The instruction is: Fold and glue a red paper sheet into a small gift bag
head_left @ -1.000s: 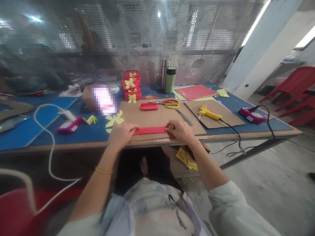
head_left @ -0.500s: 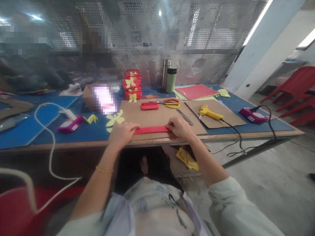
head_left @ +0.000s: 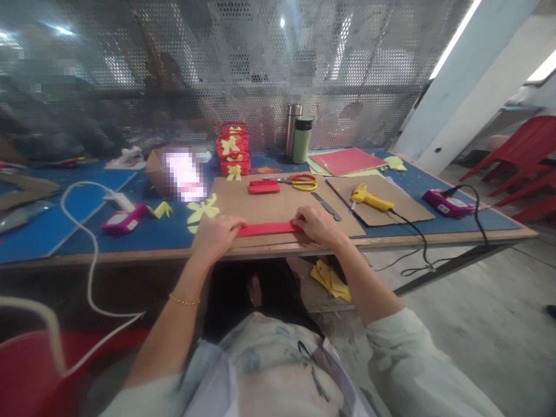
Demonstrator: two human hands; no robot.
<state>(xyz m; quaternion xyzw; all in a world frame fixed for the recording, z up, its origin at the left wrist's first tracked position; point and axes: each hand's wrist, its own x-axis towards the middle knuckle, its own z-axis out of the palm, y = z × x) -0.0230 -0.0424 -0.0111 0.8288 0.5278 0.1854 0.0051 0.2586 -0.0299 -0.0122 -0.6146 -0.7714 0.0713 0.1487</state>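
A long red strip (head_left: 269,229), seemingly folded flat, lies across the near edge of a cardboard sheet (head_left: 243,205). My left hand (head_left: 218,234) pinches its left end, and my right hand (head_left: 319,225) pinches its right end; the strip's tips are hidden under the fingers. Just beyond it sits a small red folded piece (head_left: 264,187). Yellow-and-red-handled scissors (head_left: 304,183) lie behind, partly beside that piece. A grey metal blade-like strip (head_left: 326,207) rests to the right of my right hand. Yellow flower-shaped cutouts (head_left: 202,211) are next to my left hand.
Stacked red pieces with yellow bows (head_left: 233,150) stand at the back, near a green bottle (head_left: 302,141) and a steel flask (head_left: 291,130). A yellow glue gun (head_left: 371,198) lies on cardboard at right, its cord hanging over the edge. Left are a lit phone (head_left: 185,174) and a purple power socket (head_left: 124,220).
Almost nothing differs. My right hand has shifted very slightly at the strip's right end; both hands keep their pinch on it.
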